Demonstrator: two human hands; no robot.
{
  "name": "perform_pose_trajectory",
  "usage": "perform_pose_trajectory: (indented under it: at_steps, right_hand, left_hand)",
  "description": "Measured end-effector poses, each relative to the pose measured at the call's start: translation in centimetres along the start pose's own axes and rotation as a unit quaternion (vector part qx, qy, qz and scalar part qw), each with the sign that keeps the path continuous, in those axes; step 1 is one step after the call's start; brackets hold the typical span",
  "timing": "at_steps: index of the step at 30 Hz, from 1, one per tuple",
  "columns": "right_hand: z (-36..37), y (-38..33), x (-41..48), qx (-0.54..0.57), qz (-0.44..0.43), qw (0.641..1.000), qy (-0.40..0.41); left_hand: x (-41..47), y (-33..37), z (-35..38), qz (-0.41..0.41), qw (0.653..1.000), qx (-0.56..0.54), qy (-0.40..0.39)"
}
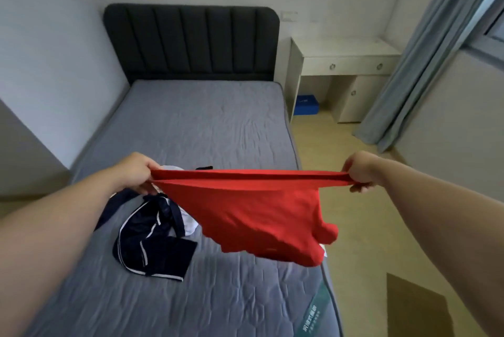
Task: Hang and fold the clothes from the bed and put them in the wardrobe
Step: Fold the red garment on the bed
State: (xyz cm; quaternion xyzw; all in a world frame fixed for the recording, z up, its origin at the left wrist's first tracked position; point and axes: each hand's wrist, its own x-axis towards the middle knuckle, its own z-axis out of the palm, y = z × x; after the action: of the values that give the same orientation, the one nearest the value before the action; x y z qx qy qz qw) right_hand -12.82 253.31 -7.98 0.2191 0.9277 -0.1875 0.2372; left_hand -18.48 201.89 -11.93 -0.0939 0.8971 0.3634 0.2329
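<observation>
In the head view, the left hand (137,173) pinches one end of the red garment (256,211) with curled fingers, and the right hand (361,171) pinches the other end. The cloth is stretched between them above the grey bed (207,124). A navy and white garment pile (152,233) lies on the mattress under the left hand.
</observation>
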Motion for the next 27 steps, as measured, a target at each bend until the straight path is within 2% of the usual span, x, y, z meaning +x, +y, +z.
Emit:
perform_pose_trajectory:
  at_steps: [2,4,7,10,12,17,20,22,24,27]
  right_hand:
    - [-0.1,0.5,-0.5,0.005,0.015,0.996,-0.09]
    - [-0.1,1.1,-1.1,0.032,0.032,0.991,-0.123]
    - [-0.3,1.9,-1.3,0.11,0.055,0.982,-0.142]
    - [-0.9,2.1,-1.2,0.163,0.084,0.967,-0.177]
    - [-1.5,1.9,-1.3,0.178,0.096,0.957,-0.209]
    - [-2.5,0.5,-0.7,0.184,0.111,0.937,-0.275]
    - [-2.7,0.4,0.7,0.224,0.116,0.905,-0.342]
    - [-2.6,0.5,2.1,0.202,0.093,0.896,-0.383]
    - [-1.8,0.6,4.0,0.148,0.067,0.914,-0.373]
    - [-0.7,0.5,7.8,0.114,0.028,0.962,-0.245]
  left_hand:
    - [-0.3,-0.1,0.5,-0.009,0.998,0.018,-0.065]
    - [-0.2,-0.7,1.1,-0.023,0.991,0.007,-0.129]
    - [0.5,-1.4,1.4,-0.053,0.977,-0.085,-0.19]
    - [1.6,-1.7,0.8,-0.077,0.954,-0.199,-0.211]
    - [2.1,-1.8,0.3,-0.078,0.942,-0.232,-0.23]
    - [3.9,-2.3,-0.8,-0.104,0.943,-0.194,-0.248]
    - [4.6,-2.0,-1.1,-0.074,0.936,-0.135,-0.317]
    - [5.3,-1.8,-0.7,-0.057,0.933,-0.09,-0.344]
    - [6.0,-1.3,0.6,-0.042,0.952,-0.03,-0.301]
    - [7.8,0.6,3.3,0.014,0.987,0.07,-0.146]
